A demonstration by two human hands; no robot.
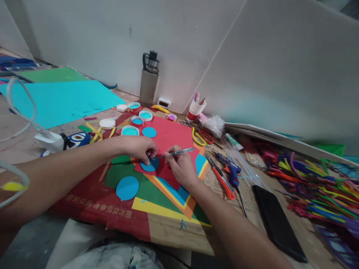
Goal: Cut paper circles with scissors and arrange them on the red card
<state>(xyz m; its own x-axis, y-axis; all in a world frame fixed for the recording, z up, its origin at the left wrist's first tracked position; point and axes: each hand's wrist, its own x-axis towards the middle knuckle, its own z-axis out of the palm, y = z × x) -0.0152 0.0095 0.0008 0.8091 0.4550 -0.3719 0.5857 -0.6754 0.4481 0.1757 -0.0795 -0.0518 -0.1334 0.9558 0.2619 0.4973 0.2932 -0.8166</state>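
Observation:
My right hand (181,164) grips a slim pen (182,151), its tip angled left toward a blue paper circle (149,165). Curled fingers of my left hand (141,149) press that circle flat against a red sheet (175,134). Just above lies another blue circle (149,132), and a larger blue circle (127,188) rests to the lower left on green paper (157,194). Orange, yellow and blue sheets stick out from beneath the red one.
Behind my hands stand small paint-coloured tubs (130,130), a water bottle (148,80) and a paper cup of pens (196,108). To the right lie scissors (199,137), a box cutter (223,181), a glue gun (231,170), a black phone-like slab (279,222) and colourful pipe cleaners (322,194).

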